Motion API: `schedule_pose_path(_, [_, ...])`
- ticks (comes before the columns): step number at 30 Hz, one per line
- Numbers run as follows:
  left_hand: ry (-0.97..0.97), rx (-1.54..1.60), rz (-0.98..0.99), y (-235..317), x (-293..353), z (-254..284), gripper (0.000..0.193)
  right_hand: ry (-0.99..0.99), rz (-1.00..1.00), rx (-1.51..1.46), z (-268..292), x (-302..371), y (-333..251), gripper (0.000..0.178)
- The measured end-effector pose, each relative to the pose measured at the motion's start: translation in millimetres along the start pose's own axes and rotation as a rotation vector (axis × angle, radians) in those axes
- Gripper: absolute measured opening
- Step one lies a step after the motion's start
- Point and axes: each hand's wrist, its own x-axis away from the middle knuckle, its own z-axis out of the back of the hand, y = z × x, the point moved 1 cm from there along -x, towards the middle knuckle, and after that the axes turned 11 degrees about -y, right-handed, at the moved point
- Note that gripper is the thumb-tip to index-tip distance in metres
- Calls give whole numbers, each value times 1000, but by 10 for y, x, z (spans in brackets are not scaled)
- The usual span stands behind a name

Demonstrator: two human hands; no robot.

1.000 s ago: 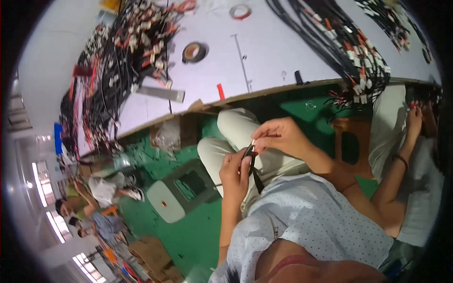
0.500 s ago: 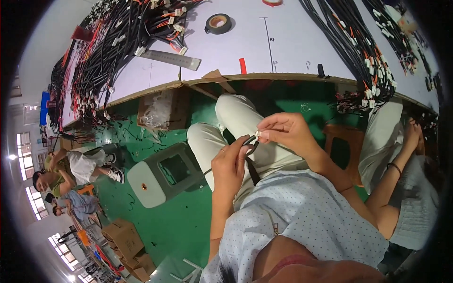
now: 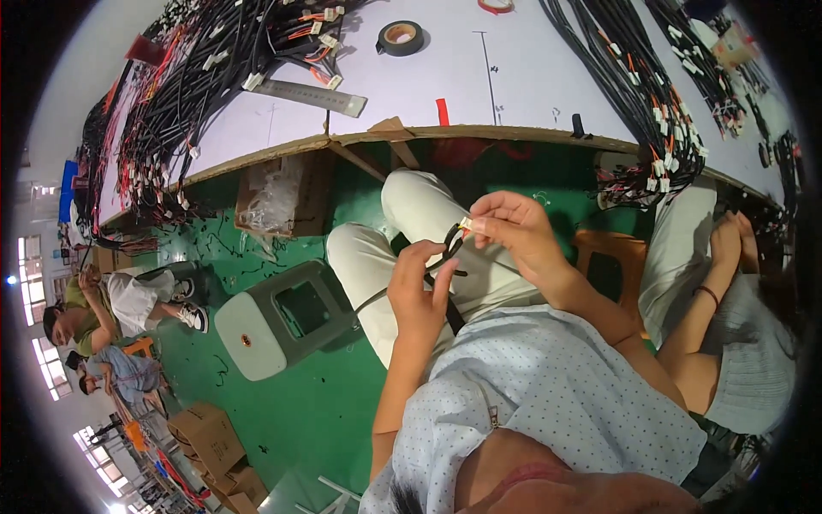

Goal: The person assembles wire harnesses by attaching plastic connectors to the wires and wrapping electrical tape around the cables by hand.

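Observation:
Above my lap, my right hand (image 3: 521, 242) pinches a small white connector (image 3: 466, 223) between thumb and fingertips. Short orange-red and yellow wires show beside it, running into a black cable (image 3: 451, 242). My left hand (image 3: 417, 289) is curled loosely around that cable, its thumb and index finger a little apart. The cable bends in a loop between the two hands, and a length of it trails out past my left wrist over my knee. My left palm hides part of the cable.
On the table ahead lie bundles of black cables (image 3: 175, 111), a steel ruler (image 3: 312, 97), black tape (image 3: 400, 38) and more harnesses (image 3: 629, 73). A grey-green stool (image 3: 257, 330) stands at my left. A co-worker's arm (image 3: 698, 317) is close on my right.
My left thumb and index finger have spread a little, and the cable between my hands now bends into a loop. The connector stays in my right fingertips. The view has shifted slightly.

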Motion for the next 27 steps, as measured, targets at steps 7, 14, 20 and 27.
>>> schedule_pose_path(7, [88, -309, -101, -61, -3, -107, 30, 12, 21, -51, -6, 58, 104, 13])
schedule_pose_path(14, [-233, -89, -187, -225, -61, -299, 28, 26, -63, 11, 186, 351, 49, 14])
schedule_pose_path(20, [-478, 634, 367, -171, -36, -281, 24, 18, 60, 101, 250, 290, -54, 15])
schedule_pose_path(27, [-505, 565, 234, -241, -45, -42, 39, 185, 196, 44, 268, 103, -207, 13])
